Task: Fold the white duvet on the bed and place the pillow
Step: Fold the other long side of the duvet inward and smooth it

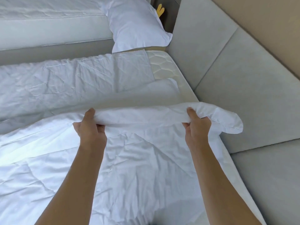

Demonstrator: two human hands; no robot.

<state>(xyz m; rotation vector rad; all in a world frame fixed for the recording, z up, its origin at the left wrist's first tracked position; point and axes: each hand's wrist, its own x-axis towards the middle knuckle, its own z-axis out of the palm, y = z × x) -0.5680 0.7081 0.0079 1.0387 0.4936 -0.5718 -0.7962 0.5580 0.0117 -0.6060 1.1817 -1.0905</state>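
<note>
Across the near bed (167,67) lies one white duvet (129,159), and two hands grip its raised edge. One pillow (138,26) rests at the far right corner of this bed, against the headboard (243,78), partly overhanging the gap toward a second bed (48,26) beyond. One small yellow thing (160,11) pokes up behind the pillow; what it is cannot be told.

Both hands hold the same bunched fold. On the left hand (90,127) the thumb lies over the roll and the fingers curl under it, hidden. On the right hand (197,124) the grip is the same, thumb on top, fingers tucked beneath. The hands are well apart along the fold.

That rolled edge runs left to right, parallel to the headboard, and its rounded end juts past the right hand, overlapping the headboard padding. From the fold the duvet spreads toward the person, its right edge following the bed's right edge. Beyond the fold a crumpled layer of white bedding lies flat, and a strip of quilted mattress shows bare at the bed's far right corner, just beside the pillow.
</note>
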